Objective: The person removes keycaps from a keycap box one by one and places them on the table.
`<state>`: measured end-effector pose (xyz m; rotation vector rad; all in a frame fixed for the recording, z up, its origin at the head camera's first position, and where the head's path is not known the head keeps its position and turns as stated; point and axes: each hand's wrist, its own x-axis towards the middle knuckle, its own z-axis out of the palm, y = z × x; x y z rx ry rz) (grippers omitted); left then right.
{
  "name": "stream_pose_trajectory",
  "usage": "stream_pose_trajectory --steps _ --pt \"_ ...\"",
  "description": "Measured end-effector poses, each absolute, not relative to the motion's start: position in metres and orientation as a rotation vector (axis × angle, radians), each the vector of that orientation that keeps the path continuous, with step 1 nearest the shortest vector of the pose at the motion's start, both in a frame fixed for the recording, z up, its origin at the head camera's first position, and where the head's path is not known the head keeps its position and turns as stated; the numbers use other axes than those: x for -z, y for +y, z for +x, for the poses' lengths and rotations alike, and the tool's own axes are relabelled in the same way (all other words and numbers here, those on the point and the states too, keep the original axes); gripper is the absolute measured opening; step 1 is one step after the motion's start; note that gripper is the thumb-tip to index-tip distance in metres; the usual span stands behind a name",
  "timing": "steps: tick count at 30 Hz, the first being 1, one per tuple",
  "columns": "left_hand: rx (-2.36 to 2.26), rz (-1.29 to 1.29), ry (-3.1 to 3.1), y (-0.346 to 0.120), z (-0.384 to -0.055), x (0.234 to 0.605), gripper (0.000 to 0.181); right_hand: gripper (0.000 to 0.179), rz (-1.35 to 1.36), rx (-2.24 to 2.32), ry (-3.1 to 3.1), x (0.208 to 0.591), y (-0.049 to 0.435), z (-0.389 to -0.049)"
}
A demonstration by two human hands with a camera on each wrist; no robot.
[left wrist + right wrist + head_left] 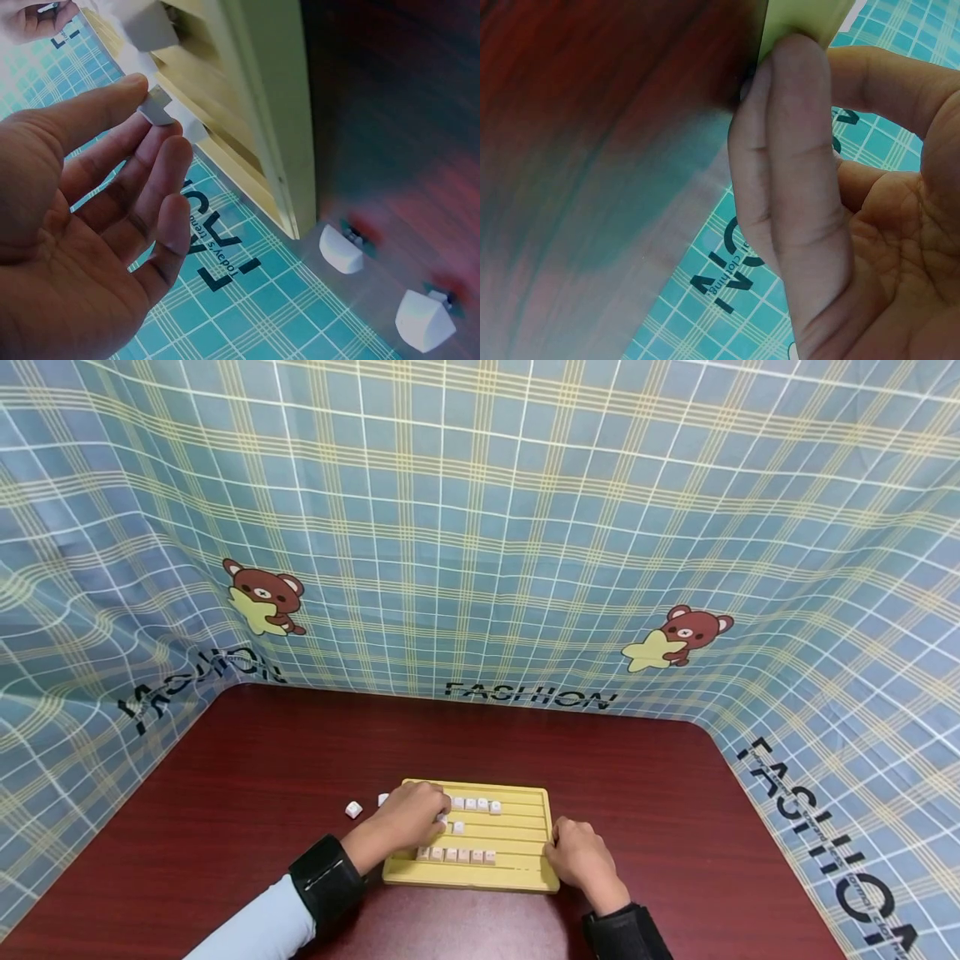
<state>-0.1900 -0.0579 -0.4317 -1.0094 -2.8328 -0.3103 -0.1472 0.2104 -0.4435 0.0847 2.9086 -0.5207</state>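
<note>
A yellow tray (517, 878) with raised ridges lies on the table, bearing rows of small keycaps. White keycaps (471, 804) line its far row, and pale pinkish keycaps (452, 855) stand in a nearer row. Over the tray's left part, my left hand (411, 814) pinches a white keycap (156, 107) between thumb and fingertips; this hand hides some of the tray. At the tray's right edge, my right hand (583, 853) grips the rim, with fingers (802, 142) along its outer side and the thumb bent toward it.
Two loose white keycaps lie left of the tray: one farther out (353, 810), the other close to the tray's edge (383, 799). The dark red table (300, 752) is bordered by a blue checked cloth (480, 568) with printed bears and lettering.
</note>
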Motion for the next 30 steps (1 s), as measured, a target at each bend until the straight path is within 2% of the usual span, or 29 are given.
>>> stream_pose_trajectory --steps 9,19,30 --pt "0.267 -0.961 -2.844 -0.071 -0.188 0.429 0.020 0.014 0.085 0.528 2.910 0.444 0.212 -0.148" --pt "0.220 -0.844 -2.939 -0.084 -0.191 0.426 0.006 0.013 0.089 0.524 2.903 0.444 0.211 -0.148" --pt "0.278 -0.720 -3.013 -0.096 -0.191 0.419 0.011 0.015 0.066 0.522 2.928 0.444 0.210 -0.147"
